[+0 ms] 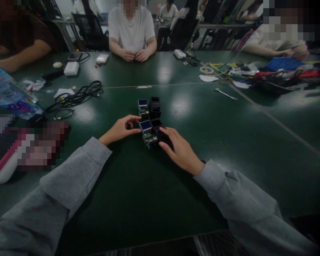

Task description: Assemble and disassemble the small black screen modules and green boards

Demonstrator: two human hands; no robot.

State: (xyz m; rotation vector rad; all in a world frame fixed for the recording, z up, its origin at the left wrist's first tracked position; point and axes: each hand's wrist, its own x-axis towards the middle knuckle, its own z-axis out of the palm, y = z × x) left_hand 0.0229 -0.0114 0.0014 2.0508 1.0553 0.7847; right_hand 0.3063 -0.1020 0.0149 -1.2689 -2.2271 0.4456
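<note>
On the dark green table (138, 185), my left hand (120, 129) pinches the left side of a small green circuit board with a blue screen (147, 131). My right hand (180, 149) lies on the black box-shaped part (158, 125) right beside that board, fingers curled over it. Just behind stands a second board with a blue screen (143, 107) next to a second black open box (155, 106), untouched. Both my arms wear grey sleeves.
Black cables (78, 96) lie at the left, a plastic water bottle (10, 94) further left. A wrench (225, 94) and a heap of coloured wires (256, 73) lie at the right. People sit around the table; one person's hands (134, 55) rest opposite.
</note>
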